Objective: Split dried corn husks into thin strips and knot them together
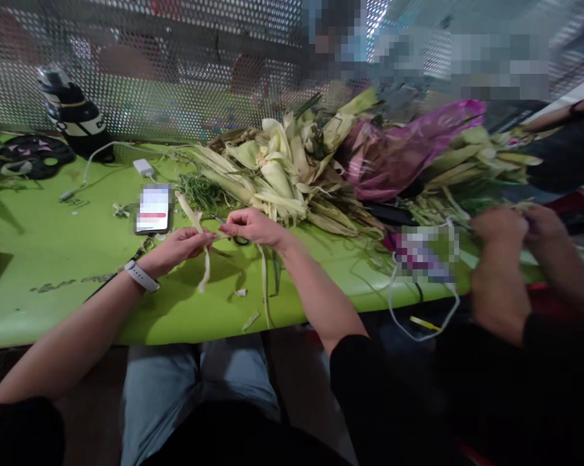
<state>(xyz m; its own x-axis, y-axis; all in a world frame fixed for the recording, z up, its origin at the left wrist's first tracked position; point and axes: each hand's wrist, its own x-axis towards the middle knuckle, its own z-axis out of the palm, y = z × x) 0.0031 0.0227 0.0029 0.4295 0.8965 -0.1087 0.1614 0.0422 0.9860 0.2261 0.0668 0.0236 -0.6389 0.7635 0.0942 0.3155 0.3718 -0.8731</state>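
The left hand [178,249] and right hand [253,226] held a pale leaf strip [205,275], fingers clamped on it. A phone [153,208] lay near them on the surface [54,259].

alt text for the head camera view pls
The person's left hand and right hand hold a pale leaf strip between them over a green table. Behind lie a pile of pale leaves and a phone; a co-worker's hands work at the right.

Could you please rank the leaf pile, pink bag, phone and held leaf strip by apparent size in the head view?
1. leaf pile
2. pink bag
3. phone and leaf strip: too alike to rank, one broad, one long and thin.
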